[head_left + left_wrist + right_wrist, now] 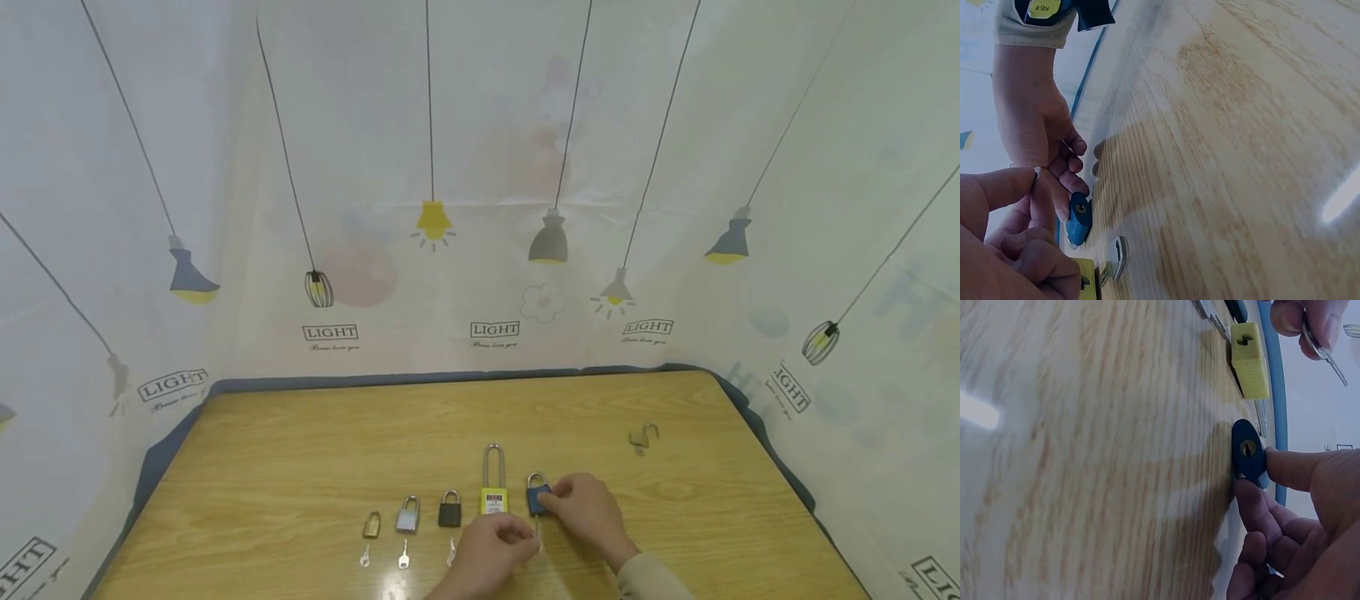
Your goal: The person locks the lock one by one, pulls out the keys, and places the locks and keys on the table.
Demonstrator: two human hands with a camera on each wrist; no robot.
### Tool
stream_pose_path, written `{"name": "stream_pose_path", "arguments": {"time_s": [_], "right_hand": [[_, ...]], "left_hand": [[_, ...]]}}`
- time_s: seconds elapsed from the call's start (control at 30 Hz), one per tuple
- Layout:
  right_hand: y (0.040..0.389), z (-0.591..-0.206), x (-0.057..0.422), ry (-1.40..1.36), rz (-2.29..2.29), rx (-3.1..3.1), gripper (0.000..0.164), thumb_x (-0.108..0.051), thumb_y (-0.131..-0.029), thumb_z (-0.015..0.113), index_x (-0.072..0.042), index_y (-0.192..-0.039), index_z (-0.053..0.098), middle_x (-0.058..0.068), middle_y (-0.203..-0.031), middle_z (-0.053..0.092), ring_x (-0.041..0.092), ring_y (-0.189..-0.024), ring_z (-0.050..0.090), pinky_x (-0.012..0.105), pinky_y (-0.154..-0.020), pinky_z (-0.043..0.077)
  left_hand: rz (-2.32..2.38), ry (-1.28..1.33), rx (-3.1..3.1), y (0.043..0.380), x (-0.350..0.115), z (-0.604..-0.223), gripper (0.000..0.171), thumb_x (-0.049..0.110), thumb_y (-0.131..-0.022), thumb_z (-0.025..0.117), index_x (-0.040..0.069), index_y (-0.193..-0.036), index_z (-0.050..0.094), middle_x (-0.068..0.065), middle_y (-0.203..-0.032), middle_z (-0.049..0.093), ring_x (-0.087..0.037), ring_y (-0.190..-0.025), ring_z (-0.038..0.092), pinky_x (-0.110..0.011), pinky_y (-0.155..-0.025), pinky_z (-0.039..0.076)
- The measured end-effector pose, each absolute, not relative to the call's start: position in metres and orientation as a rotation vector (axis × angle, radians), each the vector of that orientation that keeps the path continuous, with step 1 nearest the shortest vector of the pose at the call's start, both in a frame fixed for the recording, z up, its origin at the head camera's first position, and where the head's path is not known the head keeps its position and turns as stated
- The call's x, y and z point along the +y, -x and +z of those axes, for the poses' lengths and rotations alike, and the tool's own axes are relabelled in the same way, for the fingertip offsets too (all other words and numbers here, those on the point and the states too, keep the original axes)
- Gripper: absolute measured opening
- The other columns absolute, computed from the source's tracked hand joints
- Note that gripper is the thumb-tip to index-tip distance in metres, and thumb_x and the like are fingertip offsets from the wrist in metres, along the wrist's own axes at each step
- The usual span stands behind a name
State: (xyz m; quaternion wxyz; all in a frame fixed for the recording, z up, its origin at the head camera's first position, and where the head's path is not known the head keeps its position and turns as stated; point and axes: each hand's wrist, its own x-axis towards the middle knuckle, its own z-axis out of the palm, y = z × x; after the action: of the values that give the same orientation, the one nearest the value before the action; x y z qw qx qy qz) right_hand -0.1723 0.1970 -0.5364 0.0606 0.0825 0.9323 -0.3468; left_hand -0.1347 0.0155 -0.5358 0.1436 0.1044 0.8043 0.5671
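My left hand (489,550) pinches a small metal key (1315,342) between thumb and forefinger, its blade pointing outward above the table. A blue padlock (536,500) lies on the table with its shackle away from me. My right hand (591,512) grips its body by the sides, thumb on one side and fingers on the other. In the right wrist view the round brass keyhole (1247,448) of this padlock faces the camera. Just left of it lies a yellow long-shackle padlock (494,497), with a key (1118,257) beside its base.
Leftward in a row lie a black padlock (450,510), a silver padlock (407,517) and a small brass padlock (372,525). Keys (404,555) lie below them. A small padlock (641,440) with a swung-out shackle lies at the back right of the wooden table (300,442).
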Motion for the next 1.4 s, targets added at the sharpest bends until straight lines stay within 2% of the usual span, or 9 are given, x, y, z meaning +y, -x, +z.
{"name": "stream_pose_path", "arguments": {"time_s": [0.5,0.73,0.97,1.23,1.4], "right_hand": [[0.17,-0.532,0.199,-0.256,-1.012,2.844,0.024,-0.037,-0.082,0.073,-0.012,-0.08,0.069,-0.002,-0.072,0.064,0.013,-0.063,0.053,0.03,-0.058,0.043],[0.173,-0.533,0.202,-0.279,-1.031,2.863,0.025,-0.038,-0.084,0.07,-0.014,-0.082,0.069,-0.003,-0.073,0.064,0.012,-0.064,0.053,0.029,-0.057,0.043],[0.175,-0.531,0.208,-0.274,-1.054,2.882,0.025,-0.037,-0.086,0.067,-0.012,-0.086,0.07,-0.002,-0.079,0.067,0.012,-0.069,0.055,0.033,-0.063,0.047],[0.171,-0.524,0.214,-0.311,-1.02,2.905,0.023,-0.038,-0.086,0.066,-0.015,-0.083,0.07,-0.001,-0.082,0.068,0.013,-0.073,0.057,0.036,-0.066,0.047],[0.169,-0.523,0.216,-0.317,-1.02,2.892,0.024,-0.038,-0.087,0.066,-0.014,-0.085,0.07,-0.001,-0.082,0.067,0.013,-0.071,0.056,0.035,-0.065,0.047]], "left_hand": [[1.579,-0.302,2.345,0.135,0.017,-0.538,0.01,0.023,-0.079,0.074,0.014,-0.084,0.072,0.006,-0.078,0.068,-0.009,-0.07,0.058,-0.03,-0.062,0.048],[1.569,-0.282,2.376,0.137,0.023,-0.546,0.01,0.025,-0.078,0.076,0.017,-0.079,0.072,0.008,-0.071,0.068,-0.008,-0.064,0.058,-0.029,-0.058,0.046],[1.417,-0.223,2.534,0.138,0.036,-0.55,0.011,0.03,-0.074,0.079,0.023,-0.072,0.07,0.014,-0.067,0.062,-0.006,-0.063,0.053,-0.029,-0.056,0.044],[1.193,-0.175,2.753,0.139,0.048,-0.547,0.012,0.025,-0.067,0.077,0.028,-0.063,0.067,0.016,-0.064,0.06,-0.007,-0.062,0.05,-0.031,-0.055,0.04],[1.108,-0.227,2.832,0.141,0.05,-0.548,0.011,0.023,-0.067,0.075,0.027,-0.063,0.065,0.015,-0.063,0.06,-0.008,-0.06,0.052,-0.033,-0.054,0.041]]}}
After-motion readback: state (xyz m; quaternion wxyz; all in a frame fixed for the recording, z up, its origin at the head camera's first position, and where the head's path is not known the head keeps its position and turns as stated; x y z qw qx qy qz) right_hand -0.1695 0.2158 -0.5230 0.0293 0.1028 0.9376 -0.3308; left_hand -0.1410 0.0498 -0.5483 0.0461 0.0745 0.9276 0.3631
